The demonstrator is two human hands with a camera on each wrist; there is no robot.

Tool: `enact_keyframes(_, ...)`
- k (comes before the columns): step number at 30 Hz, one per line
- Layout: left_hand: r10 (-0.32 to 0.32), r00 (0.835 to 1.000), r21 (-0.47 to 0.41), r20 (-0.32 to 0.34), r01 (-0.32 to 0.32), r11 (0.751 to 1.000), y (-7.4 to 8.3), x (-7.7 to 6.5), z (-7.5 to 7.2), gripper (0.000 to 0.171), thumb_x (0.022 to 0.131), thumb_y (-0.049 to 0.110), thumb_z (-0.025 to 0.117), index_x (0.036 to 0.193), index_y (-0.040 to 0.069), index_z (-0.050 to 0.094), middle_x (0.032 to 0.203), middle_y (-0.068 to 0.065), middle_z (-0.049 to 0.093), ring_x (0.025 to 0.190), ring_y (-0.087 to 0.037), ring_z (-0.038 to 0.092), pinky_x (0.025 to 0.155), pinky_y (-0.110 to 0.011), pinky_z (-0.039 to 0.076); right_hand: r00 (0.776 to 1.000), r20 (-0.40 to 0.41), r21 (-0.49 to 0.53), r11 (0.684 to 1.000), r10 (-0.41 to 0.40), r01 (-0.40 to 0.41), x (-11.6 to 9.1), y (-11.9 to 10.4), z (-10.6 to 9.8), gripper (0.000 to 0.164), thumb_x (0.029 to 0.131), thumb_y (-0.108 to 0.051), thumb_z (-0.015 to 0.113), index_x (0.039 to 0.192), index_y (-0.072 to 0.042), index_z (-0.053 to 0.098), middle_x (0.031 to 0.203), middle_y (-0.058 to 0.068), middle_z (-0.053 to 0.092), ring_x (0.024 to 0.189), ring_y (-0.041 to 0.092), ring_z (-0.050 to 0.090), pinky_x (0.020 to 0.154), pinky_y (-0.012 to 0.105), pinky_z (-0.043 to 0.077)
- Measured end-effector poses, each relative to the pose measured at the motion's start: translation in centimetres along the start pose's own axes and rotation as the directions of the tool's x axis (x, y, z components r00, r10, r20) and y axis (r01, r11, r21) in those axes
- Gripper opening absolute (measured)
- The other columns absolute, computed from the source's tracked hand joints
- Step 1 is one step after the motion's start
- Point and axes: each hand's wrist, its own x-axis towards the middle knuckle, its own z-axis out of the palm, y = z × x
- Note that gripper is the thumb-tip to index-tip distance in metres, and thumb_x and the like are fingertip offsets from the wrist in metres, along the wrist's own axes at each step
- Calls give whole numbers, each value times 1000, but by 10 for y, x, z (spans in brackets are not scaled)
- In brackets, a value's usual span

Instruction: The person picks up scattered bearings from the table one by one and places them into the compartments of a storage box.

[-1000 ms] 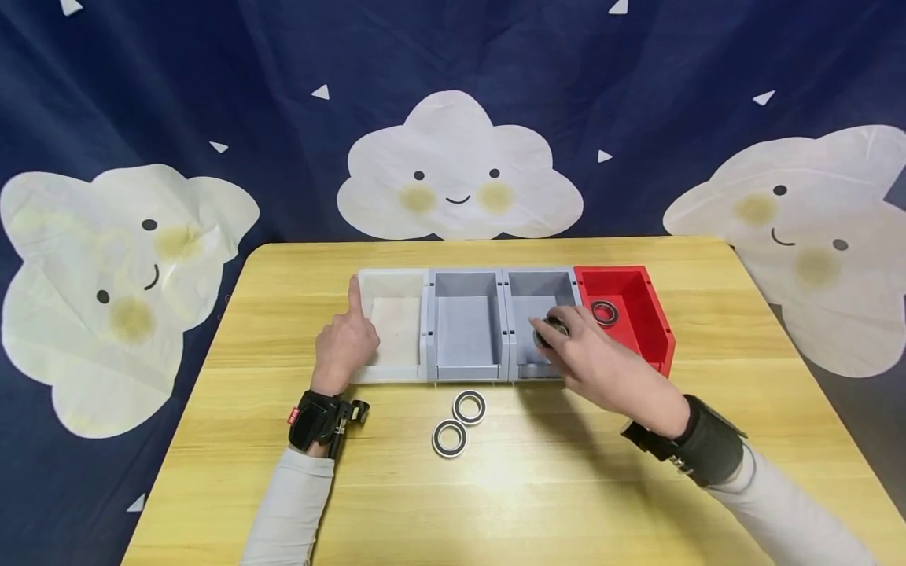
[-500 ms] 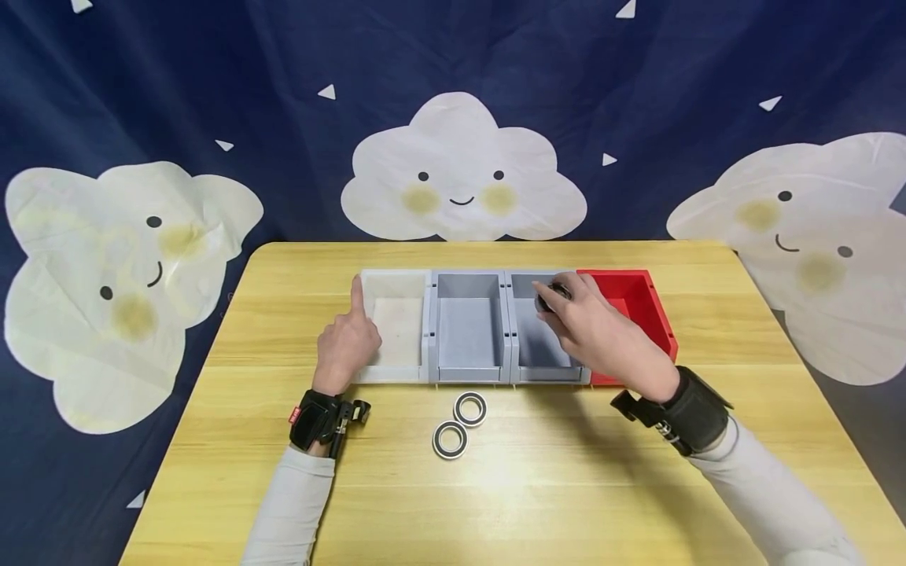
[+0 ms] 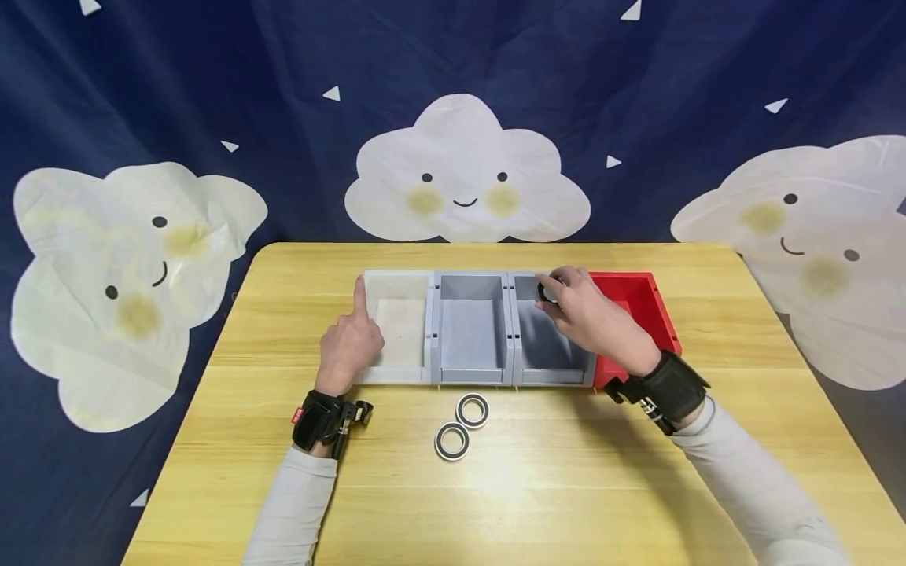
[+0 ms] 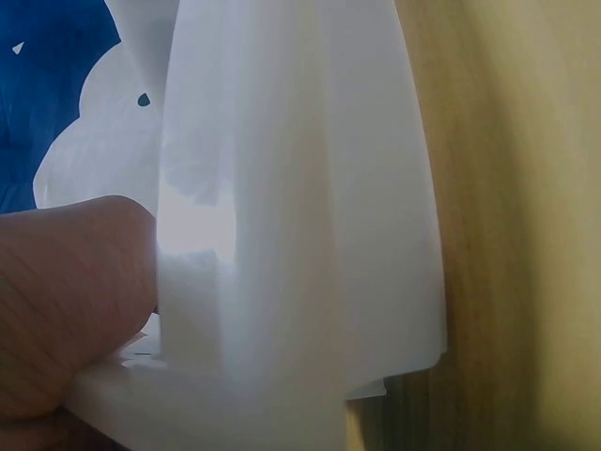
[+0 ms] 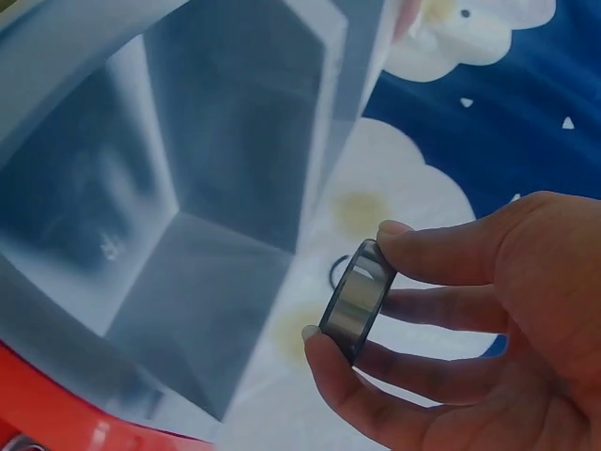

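A ball bearing (image 5: pixel 355 299), a dark-edged metal ring, is pinched between the thumb and fingertips of my right hand (image 3: pixel 594 314). That hand is over the back part of the right-hand grey bin (image 3: pixel 548 354), with the bearing tilted in the right wrist view. On the far left, my left hand (image 3: pixel 348 346) grips the left side wall of the white bin (image 3: pixel 396 374), index finger straight along it and thumb (image 4: pixel 84 291) against the wall. Two more bearings lie side by side on the table before the bins, a nearer one (image 3: pixel 440 454) and a farther one (image 3: pixel 462 418).
The bins stand in a row: white, a second grey bin (image 3: pixel 470 338), the right-hand grey one, then a red bin (image 3: pixel 661 314). Part of a bearing (image 5: pixel 23 443) shows inside the red bin. A wooden table (image 3: pixel 495 511) carries everything, with a blue cloud-print curtain (image 3: pixel 297 47) behind.
My right hand has moved back over the right-hand grey bin with the bearing, toward its rear wall. The left hand stays on the white bin.
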Motion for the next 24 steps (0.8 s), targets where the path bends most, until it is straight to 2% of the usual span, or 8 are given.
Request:
enact_keyframes(8, 13, 1000, -1, -16, -13, 1000, 0, -1, 0, 81, 98, 13, 42, 164, 13, -4, 52, -2, 41, 41, -17, 37, 37, -28, 27, 999, 40, 52, 999, 10, -13, 7, 9, 16, 41, 93, -8, 72, 130, 8, 62, 117, 26, 60, 107, 38, 57, 88, 48, 55)
enact_keyframes(14, 3, 1000, -3, -4, -3, 1000, 0, -1, -1, 81, 98, 13, 42, 164, 14, -5, 52, -2, 41, 41, -17, 38, 37, -28, 28, 998, 67, 64, 998, 17, -21, 11, 9, 28, 45, 93, -8, 71, 133, 9, 60, 117, 26, 61, 107, 38, 58, 88, 49, 54)
enact_keyframes(24, 8, 1000, 1, -7, -8, 1000, 1, -2, -2, 80, 98, 13, 43, 164, 12, -4, 53, -2, 42, 41, -18, 39, 37, -29, 28, 993, 102, 8, 998, 56, -58, 14, 10, 49, 41, 93, -7, 71, 129, 10, 62, 116, 30, 61, 110, 43, 55, 93, 53, 51)
